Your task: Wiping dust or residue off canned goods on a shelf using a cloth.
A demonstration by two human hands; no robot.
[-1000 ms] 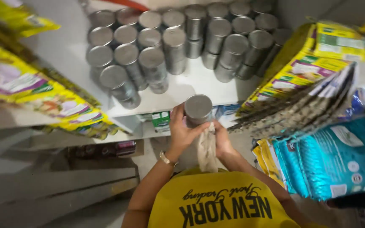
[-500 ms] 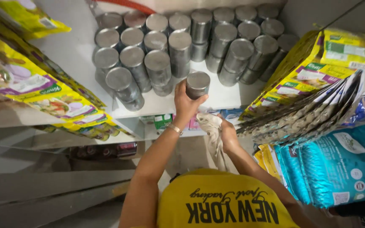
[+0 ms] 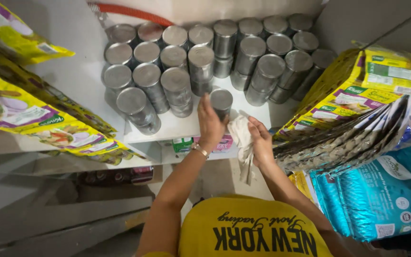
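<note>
Right hand (image 3: 261, 143) is closed on a white cloth (image 3: 241, 143) that hangs over the shelf (image 3: 177, 126) edge. Left hand (image 3: 210, 124) grips a silver can (image 3: 221, 102), upright at the shelf front. Behind it stand stacked cans (image 3: 200, 62). Yellow packets (image 3: 29, 119) lie left; teal bags (image 3: 381, 195) lie right.

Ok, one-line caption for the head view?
Left hand holds a metal can at the white shelf; right hand grips a cloth.
</note>
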